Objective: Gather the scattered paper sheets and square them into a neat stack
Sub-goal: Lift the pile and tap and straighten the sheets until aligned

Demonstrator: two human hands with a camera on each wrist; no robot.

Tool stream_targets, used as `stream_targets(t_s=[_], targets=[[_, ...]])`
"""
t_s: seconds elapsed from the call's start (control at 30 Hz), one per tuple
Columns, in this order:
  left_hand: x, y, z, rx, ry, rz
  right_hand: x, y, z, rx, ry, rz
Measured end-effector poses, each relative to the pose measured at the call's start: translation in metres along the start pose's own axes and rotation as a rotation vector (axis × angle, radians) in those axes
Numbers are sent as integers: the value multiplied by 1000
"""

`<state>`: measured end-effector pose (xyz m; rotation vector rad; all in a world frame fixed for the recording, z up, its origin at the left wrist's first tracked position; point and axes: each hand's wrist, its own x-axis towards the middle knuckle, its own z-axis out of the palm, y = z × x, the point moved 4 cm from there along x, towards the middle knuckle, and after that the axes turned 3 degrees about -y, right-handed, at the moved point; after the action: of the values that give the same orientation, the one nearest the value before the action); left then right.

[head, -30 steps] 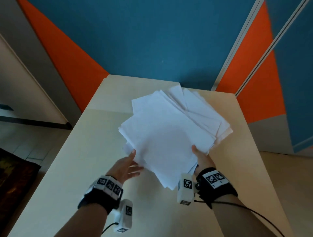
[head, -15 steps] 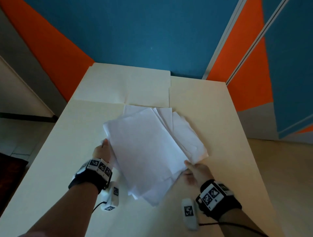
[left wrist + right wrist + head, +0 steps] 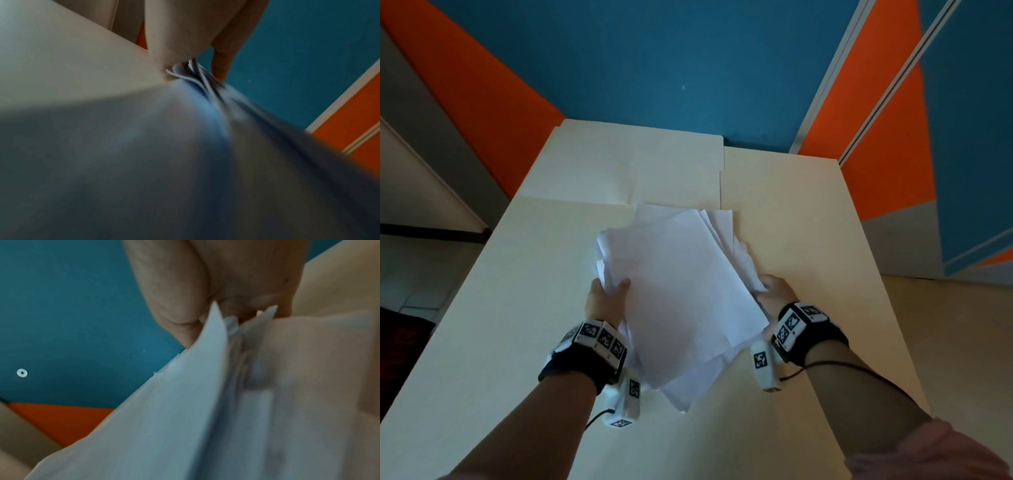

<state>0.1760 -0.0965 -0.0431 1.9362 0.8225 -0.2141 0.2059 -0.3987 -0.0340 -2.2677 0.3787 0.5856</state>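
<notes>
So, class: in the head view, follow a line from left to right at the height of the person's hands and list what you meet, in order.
Bare table → left hand → paper sheets → right hand → bare table again.

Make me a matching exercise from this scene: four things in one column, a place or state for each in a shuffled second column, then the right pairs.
Things
1. left hand
2. right hand
3. paper sheets
4. table

Places or states
A. fanned out unevenly, edges not yet aligned
B. holds the pile's left edge, thumb on top
C. cream surface beneath the pile
D. holds the pile's right edge, fingers hidden under the sheets

Pairs: 1-B, 2-D, 3-A, 4-C
</notes>
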Motion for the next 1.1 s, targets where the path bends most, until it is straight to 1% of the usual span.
stream_targets(t_s=[0.07,0.1,0.2,0.27,0.33,0.4,0.47,0.5,0.53,0.57,0.6,0.63,0.67,0.7,0.73,0.77,0.8,0.9,0.97,1.03,1.1], targets=[[5,3,-4,-5,-8,25,-4,2,-1,-4,-52,6],[8,3,-8,12,5,28,-6,1,-4,8,-50,20],[12,1,-17,70,65,21,-10,1,-14,64,24,23],[10,-2,-15,86,66,32,-12,0,-12,80,27,-1],[9,-9,-11,91,92,12,-14,1,-9,104,26,-15],[8,-13,-10,68,129,-27,-16,5,-4,96,-46,14],[8,-12,-13,59,143,-43,-16,11,-1,-48,-138,68],[10,-9,-15,60,143,-33,-13,13,-3,-133,-111,81],[12,-7,-18,69,142,-18,-11,13,-7,-190,-38,74],[13,-5,-20,92,148,-1,-10,9,-11,-199,77,47],[14,-2,-22,132,150,8,-9,2,-15,-178,186,-10],[13,0,-23,178,143,9,-11,-11,-17,-163,243,-99],[13,1,-22,222,123,3,-10,-23,-15,-169,235,-165],[11,2,-20,263,99,6,-7,-32,-8,-182,178,-182],[9,2,-18,289,76,18,-2,-38,-1,-189,117,-161],[8,2,-15,304,65,41,4,-40,6,-180,64,-98],[6,4,-13,318,56,61,10,-41,11,-153,42,-37],[9,11,-13,344,51,98,25,-45,18,53,38,66],[16,15,-16,353,50,101,29,-50,19,112,55,114],[23,18,-17,365,35,106,34,-56,21,111,66,95],[26,21,-15,366,4,112,37,-60,25,102,41,30]])
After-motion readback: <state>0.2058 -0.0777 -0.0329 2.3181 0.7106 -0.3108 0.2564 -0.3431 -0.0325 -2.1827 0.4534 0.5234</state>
